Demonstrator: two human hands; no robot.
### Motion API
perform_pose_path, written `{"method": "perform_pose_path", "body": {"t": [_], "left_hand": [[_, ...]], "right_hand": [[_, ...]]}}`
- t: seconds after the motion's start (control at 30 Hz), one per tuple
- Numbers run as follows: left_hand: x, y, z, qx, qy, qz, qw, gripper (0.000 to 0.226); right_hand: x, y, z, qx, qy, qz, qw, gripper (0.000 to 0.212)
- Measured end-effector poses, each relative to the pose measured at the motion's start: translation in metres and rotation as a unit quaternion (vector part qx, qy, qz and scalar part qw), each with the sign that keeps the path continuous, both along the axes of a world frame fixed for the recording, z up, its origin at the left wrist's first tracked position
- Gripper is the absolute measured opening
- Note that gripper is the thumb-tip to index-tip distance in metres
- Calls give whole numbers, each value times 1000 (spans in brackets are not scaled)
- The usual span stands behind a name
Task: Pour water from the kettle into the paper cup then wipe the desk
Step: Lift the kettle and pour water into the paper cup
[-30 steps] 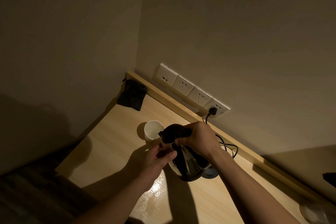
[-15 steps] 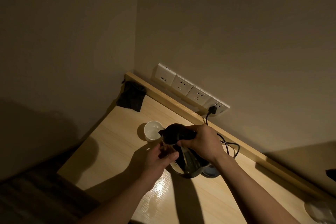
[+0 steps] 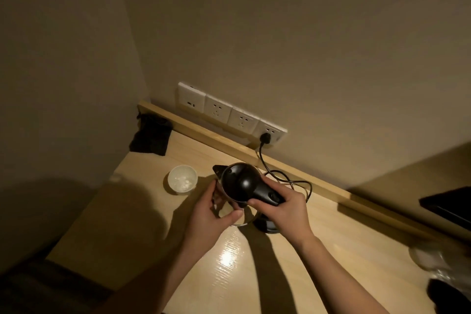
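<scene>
Dim, warm light fell across a pale wood-grain surface [image 3: 142, 216] set into a corner between two plain walls, with a raised wooden ledge [image 3: 204, 132] along the back. Above the ledge a row of white wall sockets [image 3: 229, 115] was mounted, and a black plug [image 3: 265, 138] sat in the rightmost one, its cord [image 3: 285, 178] looping down behind the kettle. A dark pouch [image 3: 150, 136] was propped in the corner, and a dark object was partly seen at the right edge.

The black kettle [image 3: 237, 181] was held just above its base [image 3: 267, 224], upright or nearly so, with its spout turned toward the paper cup [image 3: 182, 182], which stood near it on the left and appeared to hold water. The right hand [image 3: 283, 208] was clenched around the handle; the left hand [image 3: 216, 214] was cupped against the kettle's steel body, grasping it.

Several risks could be judged. The open-topped cup, light as it was, could be knocked over by the spout or a wrist. The steel body might be hot under the left palm. The trailing cord could be snagged and the base dragged. A glossy patch [image 3: 229, 252] near the front was possibly wet.
</scene>
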State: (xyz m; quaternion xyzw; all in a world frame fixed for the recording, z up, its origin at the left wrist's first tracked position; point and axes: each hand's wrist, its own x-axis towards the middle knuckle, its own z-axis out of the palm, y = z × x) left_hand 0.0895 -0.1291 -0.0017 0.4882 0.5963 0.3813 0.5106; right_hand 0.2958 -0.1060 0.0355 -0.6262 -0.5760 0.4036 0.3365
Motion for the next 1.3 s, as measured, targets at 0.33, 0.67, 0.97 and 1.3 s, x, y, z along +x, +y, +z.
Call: {"method": "perform_pose_path", "body": {"t": [0.33, 0.67, 0.97, 1.3], "left_hand": [[72, 13, -8, 70, 34, -89, 993, 57], [123, 12, -21, 136, 92, -80, 983, 47], [138, 3, -38, 146, 110, -45, 982, 47], [142, -12, -55, 183, 190, -14, 964, 35]], "right_hand": [[79, -21, -13, 21, 45, -85, 995, 66], [125, -21, -32, 4, 46, -86, 995, 66], [140, -22, -34, 19, 48, -55, 997, 65], [144, -29, -44, 23, 34, -22, 999, 66]]}}
